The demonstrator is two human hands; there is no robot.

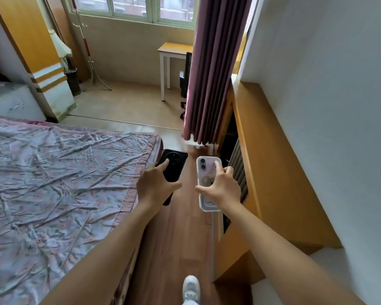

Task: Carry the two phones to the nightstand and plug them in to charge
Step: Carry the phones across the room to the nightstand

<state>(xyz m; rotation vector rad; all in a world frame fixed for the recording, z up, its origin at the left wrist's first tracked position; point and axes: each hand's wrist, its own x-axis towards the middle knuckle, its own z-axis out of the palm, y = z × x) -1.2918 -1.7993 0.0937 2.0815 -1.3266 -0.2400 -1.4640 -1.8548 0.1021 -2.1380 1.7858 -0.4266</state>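
My left hand (155,183) grips a black phone (175,165) with a round camera ring, its back facing up, held out above the wooden floor beside the bed's corner. My right hand (221,188) grips a pale pink phone (207,172) in a clear case, back up, with two camera lenses at its top. Both phones are held level in front of me, side by side and apart. A white nightstand (15,104) stands at the far left beyond the bed, with a lamp (61,46) nearby. No charging cable is visible.
A bed with a crumpled floral cover (53,183) fills the left. A yellow wooden ledge (273,161) and a white wall line the right. Ahead hang a purple curtain (213,69), with a small desk (174,51), a coat stand (90,51) and a window behind. My white shoe (190,289) is on the floor strip between.
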